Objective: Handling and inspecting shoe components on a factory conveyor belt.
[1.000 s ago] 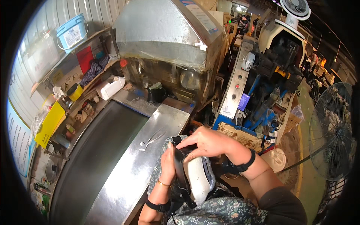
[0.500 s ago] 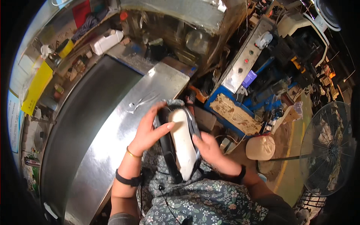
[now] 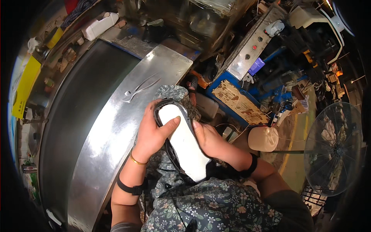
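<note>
Over my lap, I hold a black shoe piece (image 3: 173, 154) with a white foot-shaped sole piece (image 3: 179, 139) facing up inside its dark edge. My left hand (image 3: 152, 129) is wrapped round its left side near the far end, the thumb pressing on the white surface. From the right, my right hand (image 3: 211, 144) grips the opposite edge, with its thumb by the rim and its other fingers hidden. The near end of the shoe piece rests toward my floral apron (image 3: 216, 205). To the left, metal pliers (image 3: 141, 91) lie on the shiny metal ledge (image 3: 104, 150).
A dark conveyor belt (image 3: 77, 120) runs along the left beside the ledge. Blue machinery with a button panel (image 3: 253, 48) stands far right. A beige plastic stool or container (image 3: 263, 139) and a large floor fan (image 3: 336, 149) are at the right. A white jug (image 3: 100, 26) sits far left.
The shoe piece has turned so its white face shows more fully, and its near end has swung right. My right hand has moved farther up along its edge. The view has shifted slightly.
</note>
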Tool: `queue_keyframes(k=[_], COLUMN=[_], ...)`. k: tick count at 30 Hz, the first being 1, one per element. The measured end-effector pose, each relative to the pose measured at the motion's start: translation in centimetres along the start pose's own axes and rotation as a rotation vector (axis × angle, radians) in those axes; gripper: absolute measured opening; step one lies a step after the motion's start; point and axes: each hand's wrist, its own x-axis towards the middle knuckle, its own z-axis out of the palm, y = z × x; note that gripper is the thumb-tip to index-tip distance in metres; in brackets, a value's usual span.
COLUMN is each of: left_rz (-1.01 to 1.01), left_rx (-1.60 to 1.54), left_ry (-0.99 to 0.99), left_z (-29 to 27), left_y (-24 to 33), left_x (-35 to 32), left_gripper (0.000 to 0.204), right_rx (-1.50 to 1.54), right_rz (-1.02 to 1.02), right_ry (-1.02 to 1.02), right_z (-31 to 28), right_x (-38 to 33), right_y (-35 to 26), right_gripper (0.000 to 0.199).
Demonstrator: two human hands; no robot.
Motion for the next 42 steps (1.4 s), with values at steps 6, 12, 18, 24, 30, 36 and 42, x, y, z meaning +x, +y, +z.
queue_keyframes(k=[6,12,18,24,30,36,42], left_rz=[-0.002,0.055,-0.074,-0.29,-0.216,-0.044,-0.052], left_rx=[0.151,0.176,-0.118,0.025,0.464,0.395,-0.254], left_ry=[0.029,-0.045,-0.169,0.282,-0.052,0.181,0.246], left_z=[0.2,0.3,-0.9,1.6,-2.4,1.7,2.0], left_y=[0.6,0.0,2.1,-1.0,0.7,-0.9,-6.3], left_x=[1.7,1.0,0.4,-3.4,-5.6,-9.9,-7.5], left_gripper=[0.068,0.061,0.074,0.056,0.052,0.06,0.056], right_rx=[-0.988,0.095,0.379,0.185,0.086,0.225,0.195], right_rz=[-0.438,0.092,-0.079,-0.225,-0.156,-0.38,-0.41], right_ry=[0.447,-0.195,-0.046,0.025,0.03,0.168,0.085], right_z=[-0.1,-1.4,0.6,3.1,4.5,5.7,4.7], right_x=[1.8,-1.6,-3.0,-1.0,-3.1,-2.8,-2.7], right_y=[-3.5,4.1,1.8,-0.7,-4.5,-1.2,0.3], right_gripper=[0.034,0.063,0.065,0.074,0.087,0.072,0.073])
